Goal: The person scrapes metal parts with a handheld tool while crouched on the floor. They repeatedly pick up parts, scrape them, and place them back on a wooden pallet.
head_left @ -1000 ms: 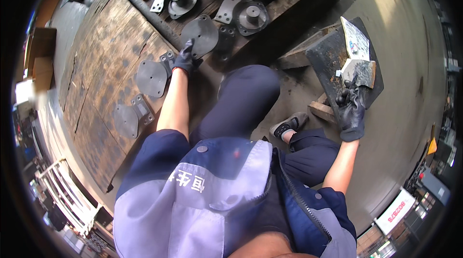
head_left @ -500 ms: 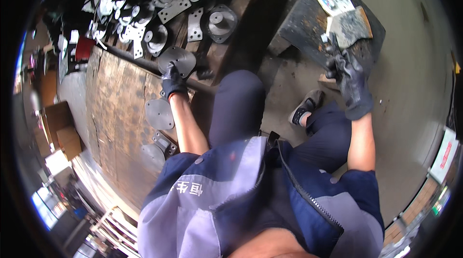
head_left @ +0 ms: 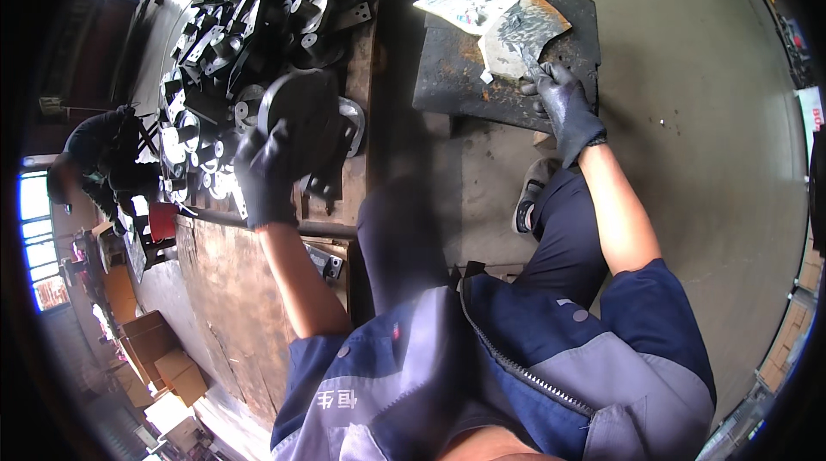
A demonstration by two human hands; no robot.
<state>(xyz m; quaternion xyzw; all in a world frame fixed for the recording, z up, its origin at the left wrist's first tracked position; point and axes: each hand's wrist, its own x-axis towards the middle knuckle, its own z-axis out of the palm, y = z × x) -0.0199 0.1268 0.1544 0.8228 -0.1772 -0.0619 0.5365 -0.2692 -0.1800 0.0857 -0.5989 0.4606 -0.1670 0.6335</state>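
My gloved left hand (head_left: 265,173) grips a round dark metal flange plate (head_left: 303,112), raised and tilted above the pile of metal parts. The plate is slightly blurred, and its far face is hidden. My gloved right hand (head_left: 565,108) is closed on a thin flat scraper (head_left: 527,61). Its tip lies over a stiff sheet smeared with grey paste (head_left: 508,43). That sheet overlaps a white printed sheet (head_left: 460,3), and both lie on a dark, stained board (head_left: 447,74).
Metal brackets and flanged parts (head_left: 228,48) crowd the wooden pallet to the left. A worn wooden tabletop (head_left: 232,289) lies nearer me. A red bin (head_left: 162,222) stands at its far corner, close to another person (head_left: 107,151) bending over. Cardboard boxes (head_left: 159,349) stand lower left.
My left hand has lifted the flange plate off the surface and tilted it up. My right hand has moved leftward in the picture, onto the paste-smeared sheet. The whole view has turned.
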